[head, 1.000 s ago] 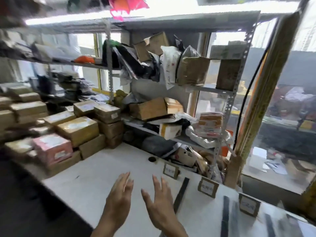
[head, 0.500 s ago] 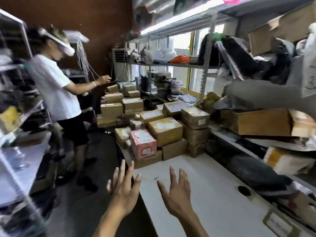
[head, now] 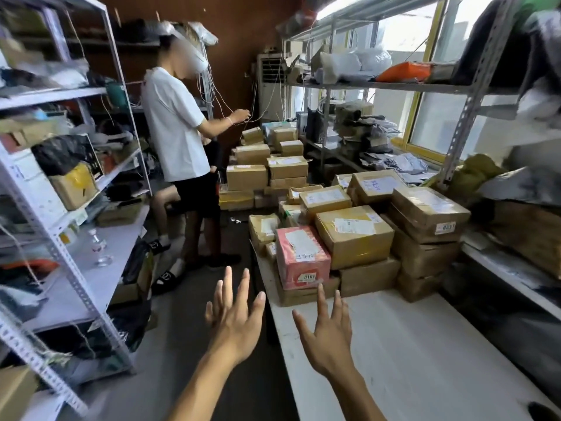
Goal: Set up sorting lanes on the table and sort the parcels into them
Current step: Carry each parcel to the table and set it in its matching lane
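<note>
A pile of parcels covers the far end of the white table (head: 409, 344). Nearest me is a pink box (head: 300, 256) with white labels, resting on a flat brown carton (head: 306, 294). Beside it lies a large brown box (head: 353, 235) with yellow tape, and a stack of brown boxes (head: 425, 235) rises at the right. My left hand (head: 235, 317) is raised with fingers spread, off the table's left edge and holding nothing. My right hand (head: 326, 332) hovers over the table just short of the pink box, fingers straight, empty.
A person in a white shirt (head: 177, 126) stands in the aisle handling strings. More brown boxes (head: 264, 168) are stacked behind. Metal shelving (head: 60, 208) full of goods lines the left side; shelves with bags (head: 379, 86) run along the right by the windows.
My view has swung left, from the lane markers on the table toward the parcel pile and aisle. Both hands stay raised and empty, now closer to the pink box.
</note>
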